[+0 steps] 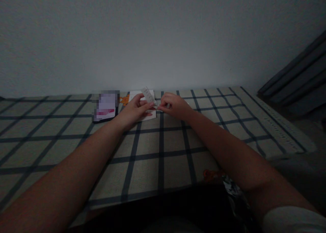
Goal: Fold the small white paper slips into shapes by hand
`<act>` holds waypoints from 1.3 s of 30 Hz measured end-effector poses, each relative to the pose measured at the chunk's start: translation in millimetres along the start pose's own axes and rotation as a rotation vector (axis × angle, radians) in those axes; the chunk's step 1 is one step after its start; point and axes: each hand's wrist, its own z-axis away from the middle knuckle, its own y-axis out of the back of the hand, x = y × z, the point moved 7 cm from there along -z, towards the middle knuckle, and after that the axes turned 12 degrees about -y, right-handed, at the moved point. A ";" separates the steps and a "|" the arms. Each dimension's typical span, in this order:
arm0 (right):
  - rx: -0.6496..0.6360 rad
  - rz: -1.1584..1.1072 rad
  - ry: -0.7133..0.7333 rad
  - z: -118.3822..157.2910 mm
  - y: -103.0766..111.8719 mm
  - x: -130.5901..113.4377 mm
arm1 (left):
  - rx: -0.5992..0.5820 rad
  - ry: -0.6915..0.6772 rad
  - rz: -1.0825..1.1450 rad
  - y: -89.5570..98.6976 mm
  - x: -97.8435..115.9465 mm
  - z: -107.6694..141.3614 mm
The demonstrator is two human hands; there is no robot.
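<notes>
Between my two hands is a small pale strip of paper [147,93] with faint dark marks on it, tilted up from the table. My left hand [136,110] pinches it between thumb and fingers. From the other side my right hand [173,104] has its thumb and index finger closed at the strip's lower right end. A white sheet or card [152,115] lies flat beneath my left hand, partly covered by it. What the marks on the strip are is too small and dim to read.
A phone [105,105] with a lit, blurred screen lies left of my hands. The checked cloth [170,138] covers the table, which meets a plain wall [163,39] at the back. A dark curtain [297,73] hangs at the right. Something shiny [234,189] is near my lap.
</notes>
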 end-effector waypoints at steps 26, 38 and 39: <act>0.098 -0.556 -0.590 0.2 5.3 45.2 | 0.176 -0.064 -0.015 25.3 -1.0 -7.7; 0.097 -0.848 -0.705 1.1 -1.0 54.3 | 0.138 -0.064 -0.025 30.7 -4.3 -9.9; 0.088 -0.872 -0.717 1.3 -1.8 54.1 | 0.139 -0.062 0.000 29.5 -3.2 -9.5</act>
